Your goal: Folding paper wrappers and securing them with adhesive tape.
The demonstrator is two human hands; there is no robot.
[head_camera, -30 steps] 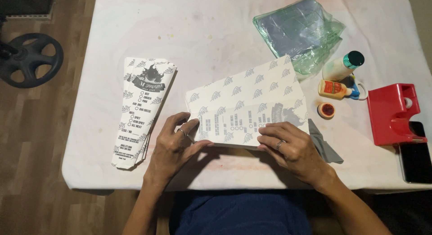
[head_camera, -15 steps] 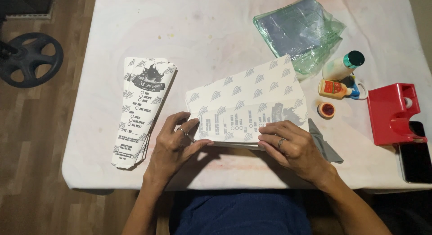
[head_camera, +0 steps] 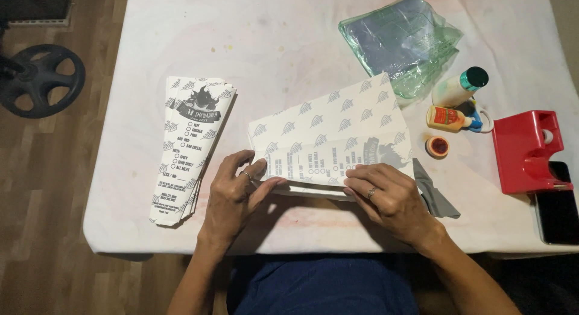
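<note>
The printed paper sheet (head_camera: 329, 140) lies near the front edge of the counter (head_camera: 289, 43), white with a repeated grey leaf pattern, its near edge folded up so that a narrow flap shows printing. The left hand (head_camera: 238, 194) rests on the sheet's near left corner, its grip pinched together on the flap with thumb and forefinger meeting over the paper (a ring shows on one finger). The right hand (head_camera: 389, 197) lies flat on the near right part, fingers spread and pressing down, not closed round anything. Left of the sheet, just beside the left hand, sits a stack of folded paper sleeves (head_camera: 190, 152), tapering towards the counter's front. Under the sheet's right corner a grey cloth (head_camera: 434, 194) pokes out. Behind the sheet lies a greenish clear plastic bag (head_camera: 401, 40). To the right stand a glue bottle (head_camera: 458, 89), a small orange bottle (head_camera: 446, 117), a little round pot (head_camera: 437, 146) and a red tape dispenser (head_camera: 528, 149), with a dark phone (head_camera: 558, 209) at the edge.
</note>
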